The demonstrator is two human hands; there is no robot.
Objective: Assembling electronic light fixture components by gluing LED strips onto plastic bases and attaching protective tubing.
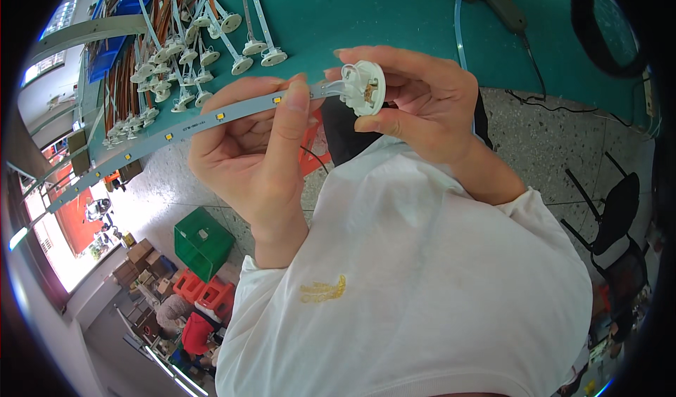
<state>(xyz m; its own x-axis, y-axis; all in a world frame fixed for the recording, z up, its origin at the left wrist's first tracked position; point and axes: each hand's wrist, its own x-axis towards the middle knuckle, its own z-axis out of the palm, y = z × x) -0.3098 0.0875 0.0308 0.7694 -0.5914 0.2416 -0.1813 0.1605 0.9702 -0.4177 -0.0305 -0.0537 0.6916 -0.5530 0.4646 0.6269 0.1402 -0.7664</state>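
Between the thumb and fingers of my left hand [257,133] is a long grey LED strip [193,129] with small yellow chips along it. The strip runs off toward the far left of the view. My right hand [422,101] pinches a round white plastic end cap [370,90] by its rim, its inner side with small parts turned partly to the right. Short clear wires [336,87] join the cap to the strip's near end. Both hands are held up in front of the green table's edge, close together.
Many similar strips with white caps [186,55] lie bunched at the table's [380,9] far left. A glue gun [496,2] with a black cord rests at the back right. A green crate [203,242] and red stools [215,295] stand on the floor; a person in red [197,333] is behind. Black chair [612,214] at right.
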